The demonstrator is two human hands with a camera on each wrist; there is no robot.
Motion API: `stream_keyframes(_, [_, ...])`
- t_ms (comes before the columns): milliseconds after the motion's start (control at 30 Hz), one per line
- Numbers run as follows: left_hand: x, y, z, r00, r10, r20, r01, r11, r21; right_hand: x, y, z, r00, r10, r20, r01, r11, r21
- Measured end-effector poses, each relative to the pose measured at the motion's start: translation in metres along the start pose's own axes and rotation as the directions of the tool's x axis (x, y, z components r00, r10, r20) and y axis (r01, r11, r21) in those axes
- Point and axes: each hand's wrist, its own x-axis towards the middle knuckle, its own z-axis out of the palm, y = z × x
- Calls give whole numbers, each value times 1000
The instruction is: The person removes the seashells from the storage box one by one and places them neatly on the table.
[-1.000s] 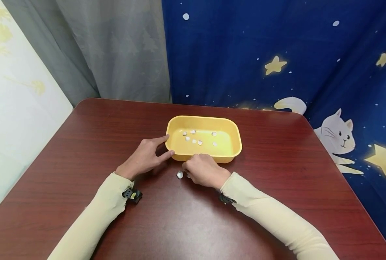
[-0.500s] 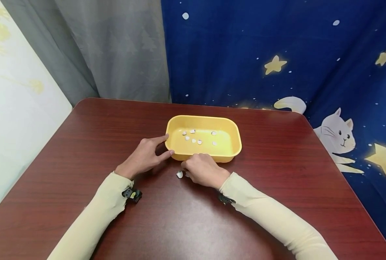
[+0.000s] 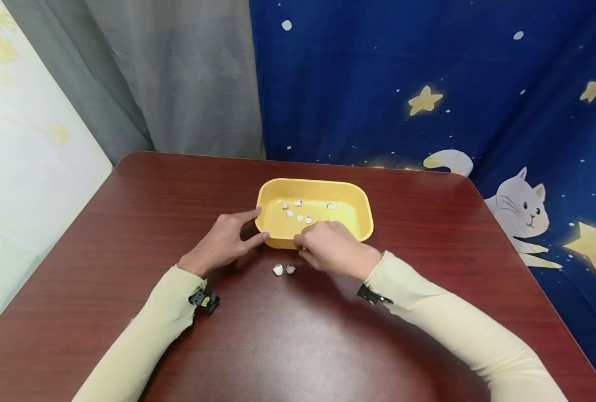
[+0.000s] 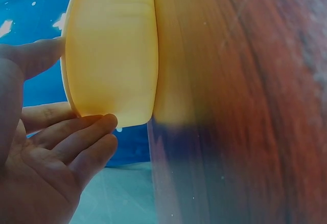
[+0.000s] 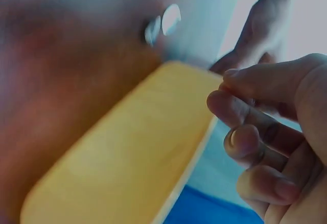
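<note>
While the left band (image 3: 203,300) is showing a small yellow-green mark that is too tiny to read, the right band (image 3: 373,295) is looking dark. The right hand (image 3: 333,248) is sitting in a new spot: it is now hanging over the near edge of the yellow tub (image 3: 323,192), higher and a bit further right than half a second ago, when it was bending down to the table (image 3: 177,184). Two white bits (image 3: 278,270) are lying side by side on the wood, just in front of the tub, and the one that the hand was partly hiding is now showing whole. The left hand (image 3: 225,240) is staying in the same place, with its thumb and fingers spreading loosely and touching the tub's left end. The right hand's fingers are curling in, and its thumb and first finger are meeting near the tips; I cannot tell if they are pinching anything. The tub is standing upright near the back of the table. Six more bits (image 3: 330,206) are lying on its floor, five toward the left and one to the right. The right hand is blocking part of the tub's near edge and floor. Behind the table, a blue curtain (image 3: 338,84) is hanging with yellow stars (image 3: 425,101) and a white cat (image 3: 521,206), and a grey curtain (image 3: 192,78) is hanging beside it.
</note>
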Motion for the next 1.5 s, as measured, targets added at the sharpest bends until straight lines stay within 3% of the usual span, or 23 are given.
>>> stream_keyframes(400, [-1,1,-2,1000,-2,9,2,1000,-9,10,49,-28,999,37,-10,-36,996,78])
stream_keyframes(700, [-1,-1,-1,1000,-10,5,10,1000,-14,30,94,-27,987,92,132,-108,987,118])
stream_keyframes(967, [-1,0,-1,1000,-8,4,8,1000,-17,53,118,-23,965,139,224,-166,980,106])
stream_keyframes(1267, [-1,0,1,1000,-8,6,9,999,-34,73,128,-5,907,257,334,-295,953,66])
stream_keyframes(1500, [-1,-2,0,1000,-4,-6,4,1000,-23,81,126,5,834,384,395,-423,906,11])
